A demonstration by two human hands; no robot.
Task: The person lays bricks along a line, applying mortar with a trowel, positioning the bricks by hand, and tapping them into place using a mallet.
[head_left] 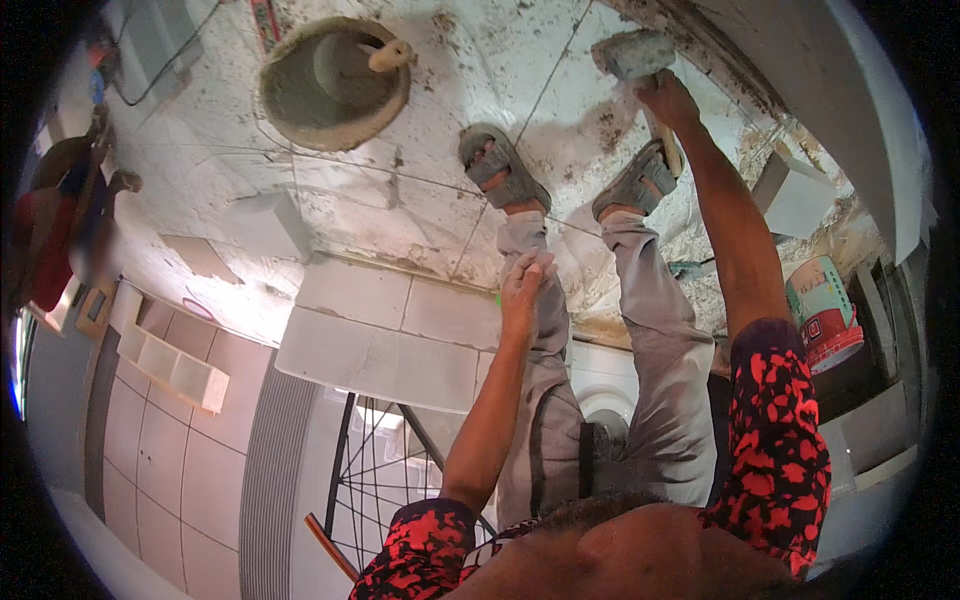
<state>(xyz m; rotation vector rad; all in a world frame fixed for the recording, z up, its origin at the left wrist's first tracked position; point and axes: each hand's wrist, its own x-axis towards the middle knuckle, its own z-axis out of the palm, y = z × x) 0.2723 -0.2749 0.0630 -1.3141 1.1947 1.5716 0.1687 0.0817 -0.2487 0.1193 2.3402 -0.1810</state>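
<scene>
My right hand [668, 101] is closed around a mallet [640, 55] with a thick grey head, just below that head. The mallet's pale wooden handle runs back toward my right sandal. Under it lies a dirt-smeared floor of large white tiles [560, 130]. My left hand [524, 285] rests on my left trouser leg near the knee, holding nothing, its fingers loosely apart. My sandalled feet stand on the tiles. Ahead on the left is a round basin [335, 130] of grey mortar, with a tool [390, 56] sticking out, its pale handle end over the rim.
Another person [65, 220] in red and dark clothes is at the far left. A white tiled ledge [380, 350] lies below my left arm, above a dark metal grille [375, 460]. A red, white and green bucket [826, 310] and a white box-like block [790, 195] stand right.
</scene>
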